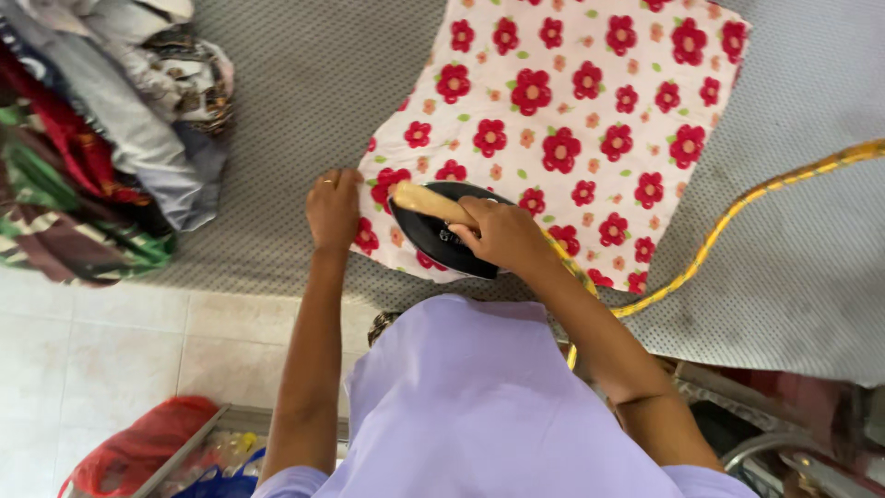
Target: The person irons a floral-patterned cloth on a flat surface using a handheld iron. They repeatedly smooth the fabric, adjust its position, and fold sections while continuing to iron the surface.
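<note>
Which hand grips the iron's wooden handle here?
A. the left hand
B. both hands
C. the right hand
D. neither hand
C: the right hand wraps the iron by its handle, while the left hand lies flat on the edge of the flowered cloth.

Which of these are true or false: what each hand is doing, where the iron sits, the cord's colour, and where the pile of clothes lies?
1. The right hand grips the wooden handle of the black iron. True.
2. The left hand lifts the floral cloth into the air. False: it presses the cloth's edge flat.
3. The iron's cord is blue. False: it is yellow.
4. The heap of clothes lies at the left of the padded surface. True.
</note>
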